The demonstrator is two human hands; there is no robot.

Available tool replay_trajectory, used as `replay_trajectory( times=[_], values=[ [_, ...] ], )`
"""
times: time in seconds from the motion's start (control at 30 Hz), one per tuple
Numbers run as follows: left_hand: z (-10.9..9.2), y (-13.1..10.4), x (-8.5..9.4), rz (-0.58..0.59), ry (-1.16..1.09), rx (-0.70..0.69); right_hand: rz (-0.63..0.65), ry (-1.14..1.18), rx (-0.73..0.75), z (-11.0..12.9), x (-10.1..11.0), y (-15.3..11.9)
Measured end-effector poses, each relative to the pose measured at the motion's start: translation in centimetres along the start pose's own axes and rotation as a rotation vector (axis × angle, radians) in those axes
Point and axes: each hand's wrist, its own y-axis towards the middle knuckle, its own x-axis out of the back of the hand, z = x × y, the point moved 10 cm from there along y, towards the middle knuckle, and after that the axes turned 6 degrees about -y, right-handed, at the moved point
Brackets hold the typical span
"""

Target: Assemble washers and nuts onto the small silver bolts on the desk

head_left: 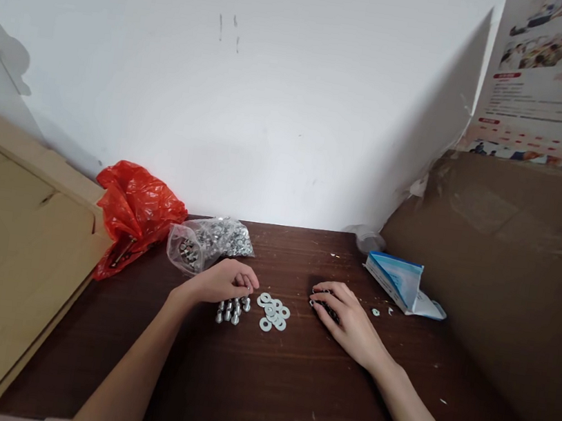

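The left hand (229,281), fingers curled, partly hides at least seven bolts (228,314); I cannot tell whether it grips one. About nine washers (276,317) overlap between the hands. The right hand (347,315), fingers apart, covers dark pieces (331,312), grip unclear. One red bag (138,208), one clear bag (217,236) and one packet (401,276) lie beyond.

Soft light, dark upper-right corner
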Motion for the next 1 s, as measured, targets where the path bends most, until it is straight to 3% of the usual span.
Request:
replay_trajectory(
  times=[0.4,0.63,1.0],
  values=[
    [0.49,0.02,-0.22,0.005,-0.010,0.012,0.015,0.002,-0.009,-0.15,-0.40,-0.01],
    [0.63,-0.05,0.50,-0.072,0.063,0.007,0.006,-0.006,-0.004,0.02,-0.22,0.02],
    [0.13,-0.24,-0.32,0.002,-0.049,0.008,0.020,0.004,-0.008,-0.11,-0.47,-0.08]
  ],
)
